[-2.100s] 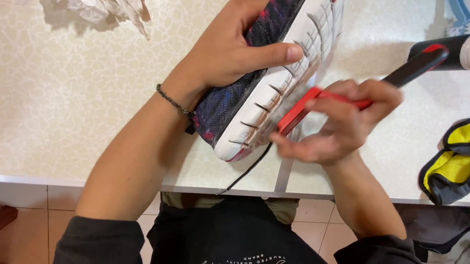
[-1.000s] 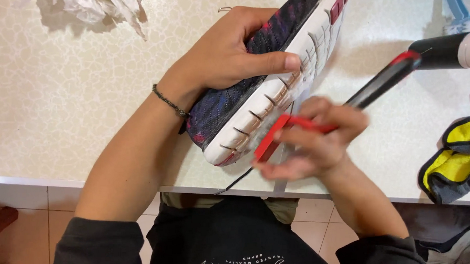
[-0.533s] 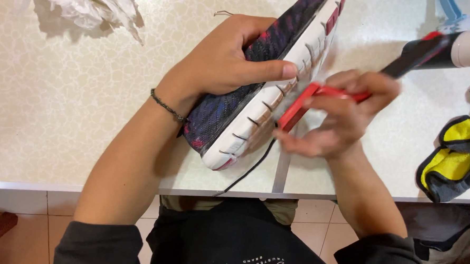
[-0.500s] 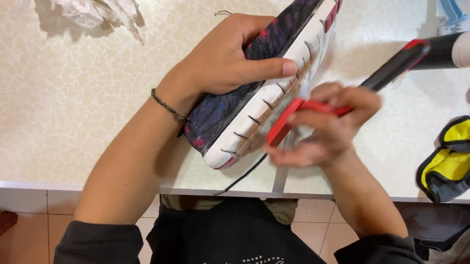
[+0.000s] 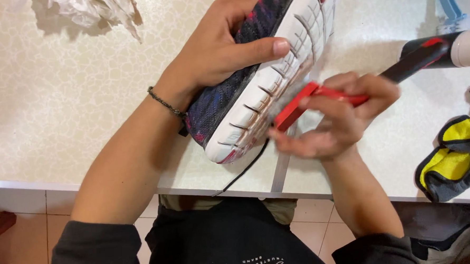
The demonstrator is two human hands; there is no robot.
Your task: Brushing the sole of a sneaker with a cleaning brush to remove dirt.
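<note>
Your left hand grip clamps shoe sole-up, steadying it; right hand grip holds red brush at sole's 4 o'clock edge.

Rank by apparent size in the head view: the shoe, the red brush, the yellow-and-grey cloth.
1. Dark knit shoe with white grooved sole, largest.
2. Red-and-black handled brush and yellow-and-grey cloth: look alike, unranked; hand hides some brush.

Open tabletop left; cloth right.

I see knit cloth shoe, grooved white rubber sole, glossy red plastic brush, crumpled paper, smooth matt table.
</note>
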